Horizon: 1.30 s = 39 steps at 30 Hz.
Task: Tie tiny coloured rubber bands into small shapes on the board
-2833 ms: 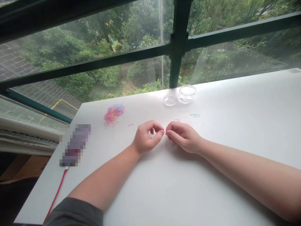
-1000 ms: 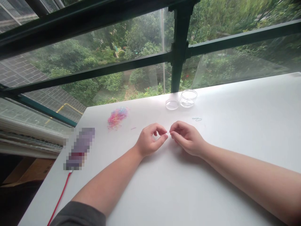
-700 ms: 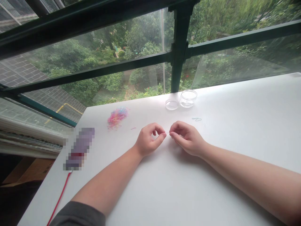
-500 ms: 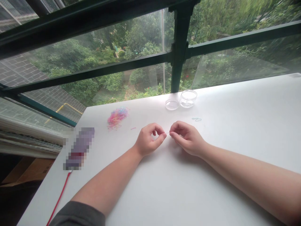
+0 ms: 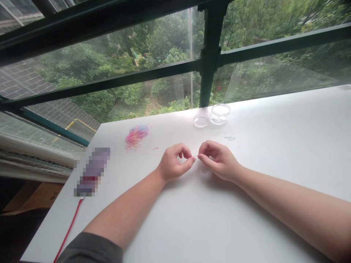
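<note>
My left hand and my right hand rest on the white table, fingertips almost meeting. Each hand pinches one end of a tiny thin rubber band stretched across the small gap between them. A heap of small pink, yellow and blue rubber bands lies to the far left of my left hand. One stray pink band lies between the heap and my left hand. A teal band lies just beyond my right hand.
A small clear round jar and its clear lid stand at the table's far edge by the window frame. A blurred purple object with a red cord lies near the left edge.
My hands, pressed fingertip to fingertip 2.8 s ago, have drawn slightly apart with the band stretched between them. Over the last second they have barely moved.
</note>
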Available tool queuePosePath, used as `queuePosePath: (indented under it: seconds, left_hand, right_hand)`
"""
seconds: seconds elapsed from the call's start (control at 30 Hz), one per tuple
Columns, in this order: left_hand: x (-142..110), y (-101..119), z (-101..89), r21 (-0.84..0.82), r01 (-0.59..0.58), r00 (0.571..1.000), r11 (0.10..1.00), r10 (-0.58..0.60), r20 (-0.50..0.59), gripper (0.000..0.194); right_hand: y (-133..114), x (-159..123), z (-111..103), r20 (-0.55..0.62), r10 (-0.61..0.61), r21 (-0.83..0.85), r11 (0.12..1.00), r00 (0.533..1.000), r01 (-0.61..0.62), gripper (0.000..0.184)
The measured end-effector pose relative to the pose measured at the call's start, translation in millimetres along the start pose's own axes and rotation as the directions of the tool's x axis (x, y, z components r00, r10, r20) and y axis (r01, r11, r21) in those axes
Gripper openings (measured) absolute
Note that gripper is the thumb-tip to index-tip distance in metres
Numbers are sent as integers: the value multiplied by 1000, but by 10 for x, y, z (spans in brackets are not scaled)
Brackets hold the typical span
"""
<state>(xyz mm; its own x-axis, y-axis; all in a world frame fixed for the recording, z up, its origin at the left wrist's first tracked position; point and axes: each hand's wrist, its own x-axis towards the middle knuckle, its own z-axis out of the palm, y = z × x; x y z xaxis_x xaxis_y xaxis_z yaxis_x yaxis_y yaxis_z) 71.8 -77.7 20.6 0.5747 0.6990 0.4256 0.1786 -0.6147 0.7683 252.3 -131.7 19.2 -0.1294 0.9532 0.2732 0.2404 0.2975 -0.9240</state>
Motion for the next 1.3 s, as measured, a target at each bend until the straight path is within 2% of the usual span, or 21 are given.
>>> queuePosePath:
  seconds: [0.47, 0.9, 1.13, 1.3]
  left_hand:
    - [-13, -8, 8, -27, -25, 998, 999, 27, 49, 12]
    - [-6, 2, 4, -27, -6, 999, 1000, 7, 39, 10]
    - [-5, 1, -6, -20, 24, 1000, 1000, -24, 18, 9]
    - [-3, 2, -7, -12, 39, 999, 999, -38, 33, 11]
  right_hand:
    - [-5, 2, 3, 14, -17, 3, 1000, 1000, 17, 9]
    - [-4, 0, -7, 16, -29, -54, 998, 999, 30, 9]
    - [-7, -1, 17, 15, 39, 27, 999, 999, -39, 10]
    - [8, -28, 18, 73, 68, 79, 994, 995, -74, 11]
